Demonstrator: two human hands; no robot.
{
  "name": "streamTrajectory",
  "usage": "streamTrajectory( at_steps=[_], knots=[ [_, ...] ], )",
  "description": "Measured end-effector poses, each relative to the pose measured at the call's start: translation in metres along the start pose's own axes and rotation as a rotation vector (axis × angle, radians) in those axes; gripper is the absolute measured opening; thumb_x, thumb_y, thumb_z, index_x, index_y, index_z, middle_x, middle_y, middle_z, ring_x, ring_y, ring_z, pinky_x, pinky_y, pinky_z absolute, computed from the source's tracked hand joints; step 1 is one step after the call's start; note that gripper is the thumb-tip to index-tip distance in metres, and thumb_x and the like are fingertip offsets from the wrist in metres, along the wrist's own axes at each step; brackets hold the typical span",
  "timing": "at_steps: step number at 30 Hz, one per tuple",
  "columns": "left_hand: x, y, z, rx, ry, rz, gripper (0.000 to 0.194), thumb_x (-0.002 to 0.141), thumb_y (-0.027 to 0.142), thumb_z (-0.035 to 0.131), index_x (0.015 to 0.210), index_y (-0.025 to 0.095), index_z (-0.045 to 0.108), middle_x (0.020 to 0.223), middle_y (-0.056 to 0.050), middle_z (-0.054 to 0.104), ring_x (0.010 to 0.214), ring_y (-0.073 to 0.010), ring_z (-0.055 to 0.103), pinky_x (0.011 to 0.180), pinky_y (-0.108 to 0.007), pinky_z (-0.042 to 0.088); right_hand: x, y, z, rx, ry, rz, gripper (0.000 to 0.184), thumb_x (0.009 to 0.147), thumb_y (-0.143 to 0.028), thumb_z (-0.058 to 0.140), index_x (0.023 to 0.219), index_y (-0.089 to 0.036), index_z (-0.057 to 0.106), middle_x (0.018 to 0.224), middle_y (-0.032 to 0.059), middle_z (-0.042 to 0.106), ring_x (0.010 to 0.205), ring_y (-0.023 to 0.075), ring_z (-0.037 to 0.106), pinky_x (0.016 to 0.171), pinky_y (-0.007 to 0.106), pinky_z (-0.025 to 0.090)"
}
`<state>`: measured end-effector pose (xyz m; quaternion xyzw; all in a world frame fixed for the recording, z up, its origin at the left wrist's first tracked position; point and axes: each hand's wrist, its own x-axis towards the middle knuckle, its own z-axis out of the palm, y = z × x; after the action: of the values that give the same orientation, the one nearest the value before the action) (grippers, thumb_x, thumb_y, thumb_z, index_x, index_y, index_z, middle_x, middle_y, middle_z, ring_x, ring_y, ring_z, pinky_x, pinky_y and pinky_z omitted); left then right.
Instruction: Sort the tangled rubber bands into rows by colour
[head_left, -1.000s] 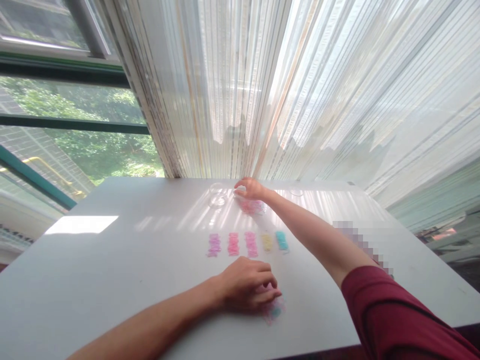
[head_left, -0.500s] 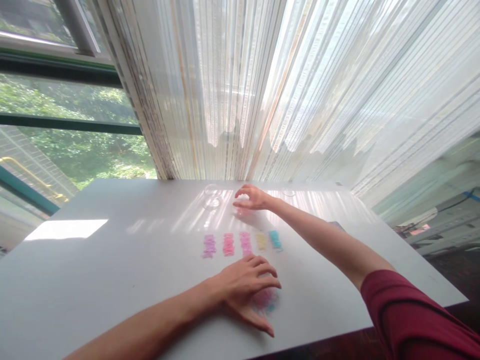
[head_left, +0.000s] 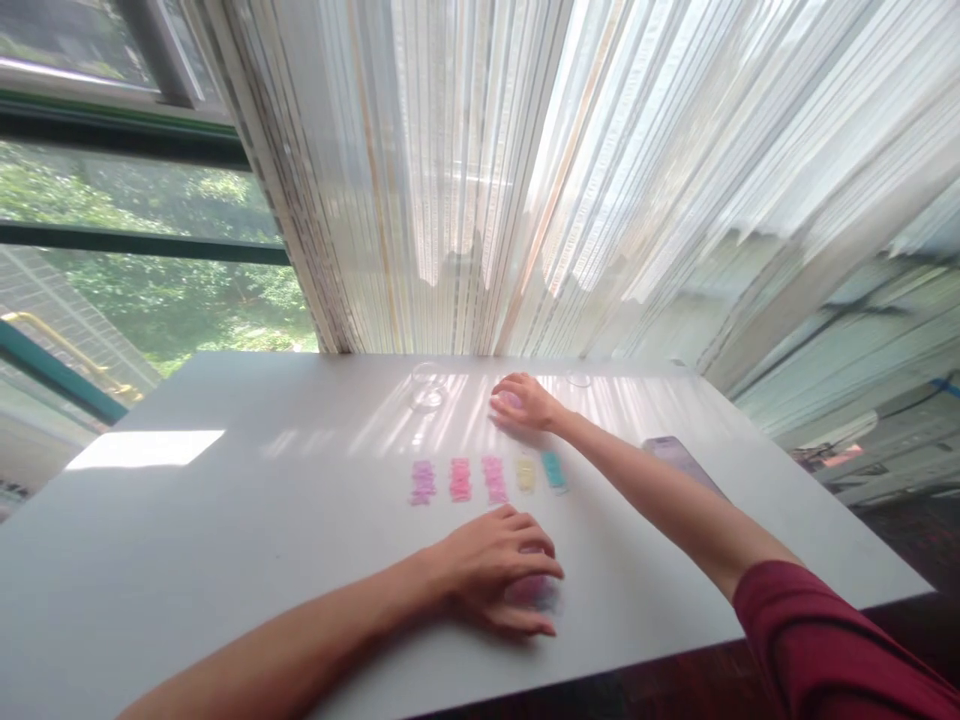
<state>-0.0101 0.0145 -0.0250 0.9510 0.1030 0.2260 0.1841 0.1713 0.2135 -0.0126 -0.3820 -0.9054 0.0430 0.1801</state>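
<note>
My left hand [head_left: 495, 575] is curled around a clear round container [head_left: 534, 592] near the table's front, with pinkish and bluish bits in it. Farther back, my right hand [head_left: 526, 402] closes around a second clear container [head_left: 510, 398] that shows pink inside; my fingers hide most of it. Between the hands lies a row of small bundles of thin pieces: purple [head_left: 422, 482], coral pink [head_left: 460, 480], pink [head_left: 494, 480], pale yellow [head_left: 526, 474] and teal [head_left: 554, 470]. Their exact kind is too blurred to tell.
Clear round dishes or lids [head_left: 427, 398] sit at the back, left of my right hand. Another clear ring [head_left: 578, 379] is to its right. A phone [head_left: 681, 463] lies partly behind my right forearm. Striped curtains [head_left: 465, 200] hang beyond the white table [head_left: 247, 560].
My left hand spread its fingers over the front container and now curls around it. My right hand has closed around the back container, which has shifted slightly right. The bundles stay in place.
</note>
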Motion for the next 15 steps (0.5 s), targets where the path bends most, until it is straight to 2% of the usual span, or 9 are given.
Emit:
streamTrajectory(
  at_steps=[2, 4, 6, 10, 15],
  knots=[
    [0.000, 0.001, 0.001, -0.007, -0.007, 0.006, 0.049, 0.084, 0.058, 0.075, 0.118, 0.022, 0.067, 0.116, -0.009, 0.074, 0.102, -0.0264, 0.068, 0.092, -0.039, 0.047, -0.004, 0.001, 0.000, 0.014, 0.028, 0.006, 0.036, 0.093, -0.044, 0.073, 0.122, -0.022, 0.071, 0.126, 0.0145, 0.067, 0.117, 0.0293, 0.063, 0.106, 0.051, 0.048],
    [0.000, 0.002, 0.001, -0.007, -0.017, 0.007, 0.048, 0.085, 0.056, 0.075, 0.119, 0.023, 0.068, 0.118, -0.009, 0.074, 0.106, -0.0272, 0.067, 0.097, -0.039, 0.046, -0.006, -0.001, 0.003, 0.026, 0.042, 0.005, 0.045, 0.086, -0.048, 0.078, 0.123, -0.024, 0.070, 0.130, 0.0139, 0.066, 0.120, 0.0313, 0.061, 0.106, 0.053, 0.046],
    [0.000, 0.003, 0.000, -0.005, -0.027, -0.002, 0.043, 0.087, 0.053, 0.074, 0.118, 0.024, 0.069, 0.119, -0.008, 0.074, 0.108, -0.0273, 0.067, 0.099, -0.040, 0.045, -0.006, -0.004, 0.007, 0.039, 0.055, 0.004, 0.040, 0.085, -0.047, 0.078, 0.117, -0.024, 0.072, 0.127, 0.0127, 0.067, 0.117, 0.0305, 0.062, 0.106, 0.052, 0.046],
    [0.001, 0.005, -0.003, -0.011, -0.041, -0.024, 0.035, 0.089, 0.045, 0.071, 0.117, 0.024, 0.069, 0.117, -0.008, 0.074, 0.107, -0.0266, 0.067, 0.098, -0.039, 0.046, -0.006, -0.007, 0.011, 0.066, 0.083, 0.017, 0.019, 0.094, -0.035, 0.068, 0.103, -0.021, 0.075, 0.112, 0.0117, 0.070, 0.104, 0.0262, 0.064, 0.102, 0.047, 0.049],
    [0.000, 0.005, -0.003, -0.021, -0.026, -0.018, 0.033, 0.090, 0.043, 0.070, 0.116, 0.022, 0.068, 0.116, -0.008, 0.074, 0.106, -0.0261, 0.067, 0.097, -0.040, 0.046, -0.009, 0.003, 0.003, 0.089, 0.113, 0.075, 0.018, 0.100, -0.032, 0.062, 0.110, -0.021, 0.074, 0.116, 0.0110, 0.070, 0.110, 0.0262, 0.064, 0.105, 0.048, 0.050]
  ],
)
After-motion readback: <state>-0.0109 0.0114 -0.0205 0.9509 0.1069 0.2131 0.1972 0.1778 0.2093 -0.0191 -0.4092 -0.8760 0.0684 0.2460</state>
